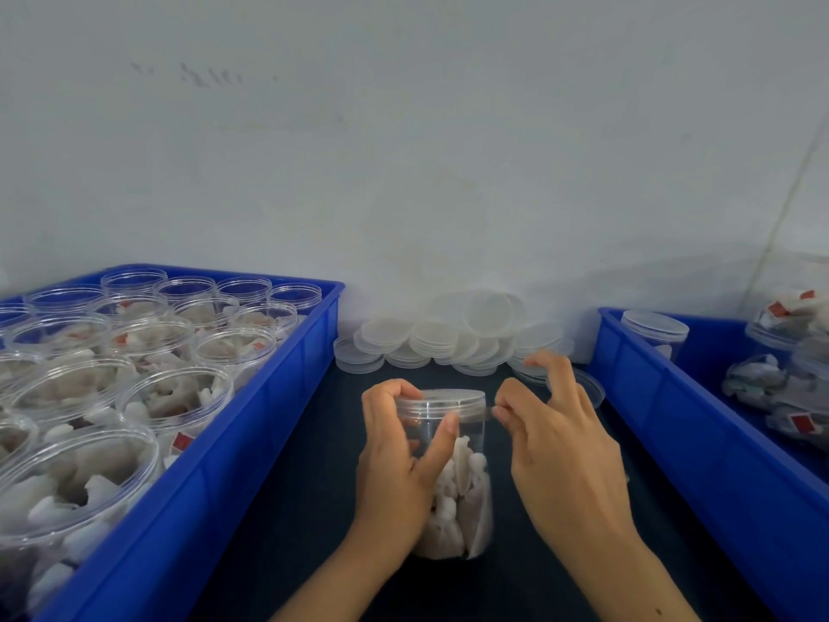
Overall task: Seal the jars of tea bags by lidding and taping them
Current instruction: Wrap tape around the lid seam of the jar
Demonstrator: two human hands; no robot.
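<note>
The dark worktop (287, 509) carries everything, and on it, at nine o'clock from the centre, a large blue plastic crate (251, 424) is filled with open clear jars of white tea bags (175, 397), none of them lidded yet. At three o'clock a second blue plastic crate (700, 424) holds jars that already wear lids. At twelve o'clock, against the wall, a loose heap of translucent round plastic lids (448, 334) is stacked.

Between the crates, at six o'clock, the clear cylindrical jar of tea bags (457, 487) is stood upright on the worktop, with its translucent lid (442, 399) already seated. The jar is steadied by the left hand (399, 469), its grip curled round the upper wall, thumb laid up the front and fingers hooked over the lid's edge. Just to the right of the lid, the right hand (560, 451) has thumb and forefinger pressed together in a pinch; what appears to be a strip of clear tape (489, 411) is drawn taut from that pinch to the lid seam, though it is barely visible.

The taping step is judged to be under way. It is best done with the strip kept tight and level across the join of lid and jar, half on each. The jar should be turned by the left hand while the tape is fed, rather than the right hand being swung round. The left thumb should follow behind to press the tape flat, so that wrinkles and lifted edges are avoided. Downward pressure on the lid should be kept, lest it tilt.
</note>
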